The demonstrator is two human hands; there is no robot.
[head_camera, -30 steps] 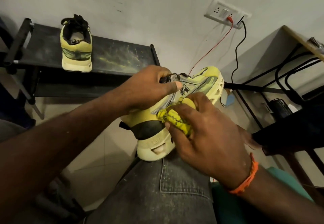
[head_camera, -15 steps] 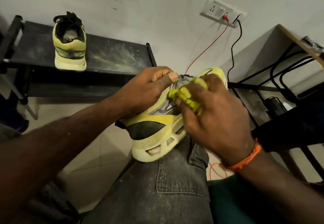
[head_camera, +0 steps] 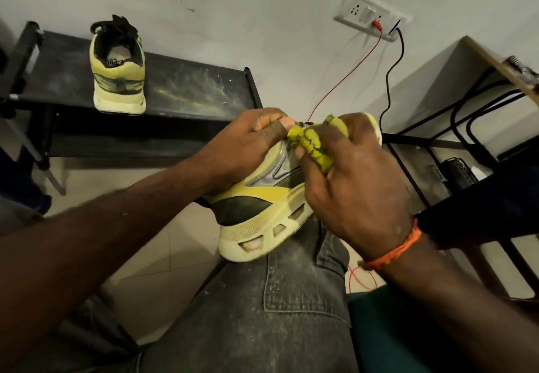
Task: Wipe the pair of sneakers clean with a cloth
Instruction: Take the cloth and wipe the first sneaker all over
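On knee: sneaker [head_camera: 256,212] under left hand [head_camera: 242,145]; right hand [head_camera: 358,186] presses cloth [head_camera: 312,146].

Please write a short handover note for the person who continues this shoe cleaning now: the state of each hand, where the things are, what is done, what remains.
Left hand: grips the top of the sneaker on the knee, holding it steady.
Right hand: holds the bunched yellow cloth against the upper side of that sneaker, toward the toe.
Second sneaker: stands upright on the black shelf, heel toward the camera, untouched by either hand.
Done: cannot tell how much is clean; the midsole looks dusty.
Left: finish this sneaker, then wipe the one on the shelf.
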